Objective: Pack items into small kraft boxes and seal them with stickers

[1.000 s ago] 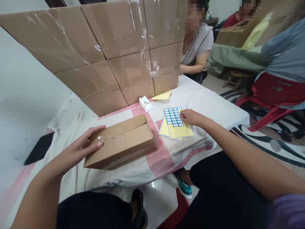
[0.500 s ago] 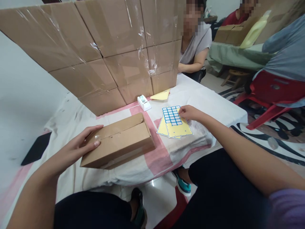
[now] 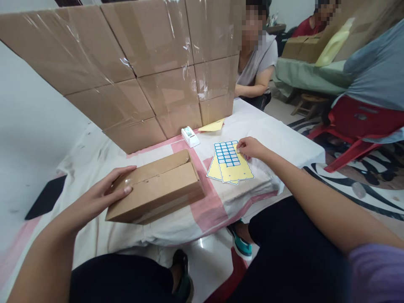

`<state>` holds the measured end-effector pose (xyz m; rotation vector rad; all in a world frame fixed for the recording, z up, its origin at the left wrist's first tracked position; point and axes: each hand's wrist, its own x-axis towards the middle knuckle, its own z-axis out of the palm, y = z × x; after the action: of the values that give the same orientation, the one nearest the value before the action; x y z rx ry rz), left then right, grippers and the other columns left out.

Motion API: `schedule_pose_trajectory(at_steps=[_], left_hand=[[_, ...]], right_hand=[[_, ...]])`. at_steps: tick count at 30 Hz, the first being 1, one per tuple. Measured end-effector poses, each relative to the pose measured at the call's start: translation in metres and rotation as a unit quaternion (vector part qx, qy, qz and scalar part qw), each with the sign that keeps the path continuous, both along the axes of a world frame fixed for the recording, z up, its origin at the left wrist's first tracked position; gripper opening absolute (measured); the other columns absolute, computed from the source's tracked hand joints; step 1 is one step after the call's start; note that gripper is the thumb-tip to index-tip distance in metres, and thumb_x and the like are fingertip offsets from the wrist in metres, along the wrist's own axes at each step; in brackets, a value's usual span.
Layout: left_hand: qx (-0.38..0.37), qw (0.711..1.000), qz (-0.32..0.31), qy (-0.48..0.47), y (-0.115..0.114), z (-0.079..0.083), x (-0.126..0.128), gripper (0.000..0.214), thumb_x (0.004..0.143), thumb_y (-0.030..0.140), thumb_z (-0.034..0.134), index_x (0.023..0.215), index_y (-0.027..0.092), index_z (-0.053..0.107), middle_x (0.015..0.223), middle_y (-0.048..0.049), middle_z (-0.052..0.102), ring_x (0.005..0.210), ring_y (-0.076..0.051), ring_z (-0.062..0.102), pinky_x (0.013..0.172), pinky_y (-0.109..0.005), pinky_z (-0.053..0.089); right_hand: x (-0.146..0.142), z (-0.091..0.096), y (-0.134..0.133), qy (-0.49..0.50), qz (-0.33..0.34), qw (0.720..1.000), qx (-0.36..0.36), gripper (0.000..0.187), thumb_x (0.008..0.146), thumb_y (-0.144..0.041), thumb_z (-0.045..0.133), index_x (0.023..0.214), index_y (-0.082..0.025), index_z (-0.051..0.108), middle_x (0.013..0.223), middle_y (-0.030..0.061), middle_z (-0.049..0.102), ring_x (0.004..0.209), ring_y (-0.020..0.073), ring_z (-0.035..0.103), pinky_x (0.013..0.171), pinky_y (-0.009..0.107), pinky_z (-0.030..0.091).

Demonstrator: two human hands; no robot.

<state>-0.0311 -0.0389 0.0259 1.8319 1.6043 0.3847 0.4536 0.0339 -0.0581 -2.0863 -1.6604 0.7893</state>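
Note:
A closed brown cardboard box [image 3: 160, 185] lies near the table's front edge. My left hand [image 3: 116, 185] grips its left end, with the thumb on top and the fingers over the far edge. To the box's right is a sheet of blue-edged white label stickers [image 3: 226, 153] on yellow backing, with more yellow paper [image 3: 213, 170] under it. At the sheet's upper right, my right hand [image 3: 251, 148] pinches a small whitish label [image 3: 239, 150], its fingertips close against the sheet. Whether that label is fully off the backing is hard to see.
Stacked, taped cardboard boxes [image 3: 158, 63] form a wall behind. In front of them are a small white tape dispenser [image 3: 190, 136] and a folded yellow paper [image 3: 212, 126]. A dark flat object [image 3: 46, 198] lies at left. A person [image 3: 260, 63] sits beyond; a red chair [image 3: 366, 118] stands right.
Hardly anything differs. My right fingertips have shifted very slightly at the sticker sheet, and the view has moved a little. My left hand stays on the box.

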Motion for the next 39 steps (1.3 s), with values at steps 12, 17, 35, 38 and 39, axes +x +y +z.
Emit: schedule_pose_trajectory(at_steps=[12,17,35,38,39], left_hand=[[0.023,0.999,-0.016,-0.014,0.003,-0.005,-0.004,0.073,0.081,0.07,0.06,0.144,0.036,0.048,0.156,-0.0002,0.046,0.139,-0.034,0.047,0.106,-0.041,0.051],[0.027,0.999,-0.026,-0.017,0.002,-0.003,-0.003,0.071,0.083,0.068,0.06,0.144,0.034,0.049,0.157,-0.0028,0.046,0.141,-0.034,0.045,0.108,-0.04,0.048],[0.024,0.999,-0.019,-0.009,0.003,-0.005,-0.004,0.07,0.083,0.066,0.061,0.145,0.037,0.048,0.158,0.0012,0.045,0.138,-0.033,0.049,0.1,-0.035,0.054],[0.025,1.0,-0.017,-0.006,0.002,-0.003,-0.003,0.071,0.082,0.067,0.06,0.145,0.036,0.047,0.159,0.0006,0.044,0.14,-0.034,0.045,0.104,-0.037,0.051],[0.026,1.0,-0.015,-0.005,0.002,-0.002,-0.002,0.071,0.082,0.068,0.06,0.145,0.035,0.048,0.159,-0.0001,0.044,0.141,-0.035,0.045,0.106,-0.039,0.05]], right_hand=[[-0.016,-0.017,-0.005,-0.272,0.109,0.951,0.096,0.032,0.097,-0.022,0.049,0.128,-0.018,0.058,0.107,0.0193,0.07,0.102,0.0342,0.065,0.081,0.039,0.046],[-0.017,-0.017,-0.01,-0.285,0.09,0.951,0.078,0.044,0.096,-0.022,0.052,0.14,-0.017,0.051,0.107,0.0215,0.071,0.098,0.0349,0.066,0.078,0.038,0.046],[0.002,-0.01,0.001,-0.069,0.007,0.995,0.07,0.024,0.09,-0.017,0.056,0.112,-0.016,0.065,0.091,0.0058,0.074,0.043,0.0103,0.058,0.052,0.026,0.047],[0.001,-0.011,0.005,-0.09,-0.005,0.994,0.059,0.018,0.086,-0.028,0.066,0.096,-0.014,0.069,0.081,0.0081,0.071,0.054,0.0152,0.063,0.06,0.028,0.049],[-0.001,-0.012,0.006,-0.101,-0.01,0.993,0.061,0.022,0.084,-0.034,0.069,0.093,-0.013,0.07,0.086,0.0104,0.071,0.062,0.0177,0.066,0.063,0.03,0.05]])
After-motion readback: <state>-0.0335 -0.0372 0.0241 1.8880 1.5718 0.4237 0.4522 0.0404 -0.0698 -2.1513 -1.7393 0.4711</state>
